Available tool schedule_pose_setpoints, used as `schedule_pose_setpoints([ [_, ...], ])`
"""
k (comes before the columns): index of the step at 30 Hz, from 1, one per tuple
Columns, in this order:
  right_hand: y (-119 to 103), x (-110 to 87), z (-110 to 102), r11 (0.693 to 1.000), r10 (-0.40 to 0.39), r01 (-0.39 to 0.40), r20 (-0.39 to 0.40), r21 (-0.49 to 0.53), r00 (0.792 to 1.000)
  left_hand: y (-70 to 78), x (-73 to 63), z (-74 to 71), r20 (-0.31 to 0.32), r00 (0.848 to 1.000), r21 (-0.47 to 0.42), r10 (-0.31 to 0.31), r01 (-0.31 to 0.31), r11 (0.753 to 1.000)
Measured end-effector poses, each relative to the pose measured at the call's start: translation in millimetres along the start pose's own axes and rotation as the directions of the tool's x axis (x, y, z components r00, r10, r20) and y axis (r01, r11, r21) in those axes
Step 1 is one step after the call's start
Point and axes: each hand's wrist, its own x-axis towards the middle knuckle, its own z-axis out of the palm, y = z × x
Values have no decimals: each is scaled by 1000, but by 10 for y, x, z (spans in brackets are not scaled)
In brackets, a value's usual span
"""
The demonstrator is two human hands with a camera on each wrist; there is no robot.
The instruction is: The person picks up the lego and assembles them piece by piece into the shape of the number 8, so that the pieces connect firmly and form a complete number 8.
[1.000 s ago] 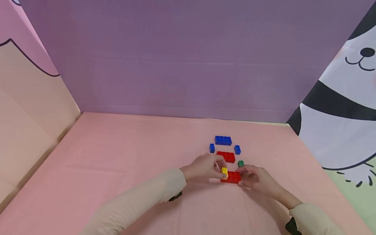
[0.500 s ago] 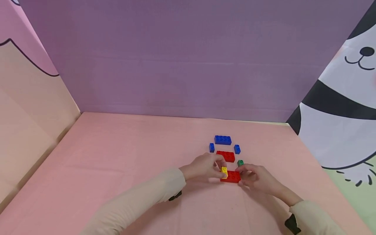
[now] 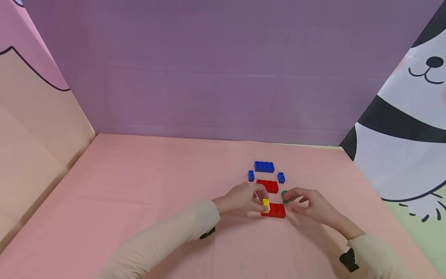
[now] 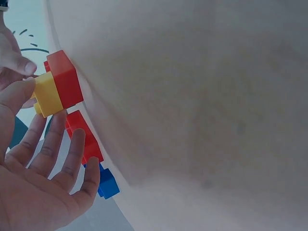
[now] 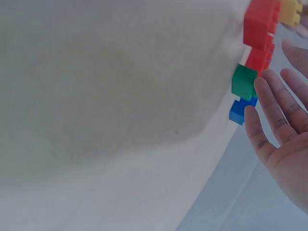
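In the head view my left hand pinches a small yellow brick between thumb and fingers. The yellow brick sits on the left end of the nearer red brick; the left wrist view shows the yellow brick against the red one. My right hand is off the red brick's right end, fingers extended and apart from the thumb. Its fingertips are right by a small green brick, partly hidden behind them in the head view. The right wrist view shows the green brick beside the fingertips.
Behind the hands lies a second red brick on the pink tabletop. Farther back are a left small blue brick, a right small blue brick and a larger blue brick. A purple wall rises beyond.
My right hand has left the red brick's right end and moved slightly up and right to the green brick. The left hand stays on the yellow brick.
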Motion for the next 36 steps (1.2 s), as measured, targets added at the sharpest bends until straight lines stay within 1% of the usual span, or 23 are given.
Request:
schedule_pose_setpoints([
  [9,81,81,-72,999,20,-24,-86,-46,996,18,6,-4,-2,1000,-1,0,0,1000],
  [12,112,107,-75,997,33,-39,-95,-61,995,25,8,-8,2,1000,-5,7,-7,1000],
  [16,153,135,-65,997,47,-53,-101,-56,994,30,7,-10,5,1000,-15,6,-6,1000],
  [22,235,161,-17,997,68,-71,-85,-30,994,18,1,-11,6,1000,-21,3,-3,1000],
  [28,299,157,28,996,88,-87,-60,17,994,17,4,-7,4,1000,-38,-5,5,999],
  [36,323,145,60,995,72,-71,-15,64,997,-3,-18,0,6,1000,-38,-9,9,999],
])
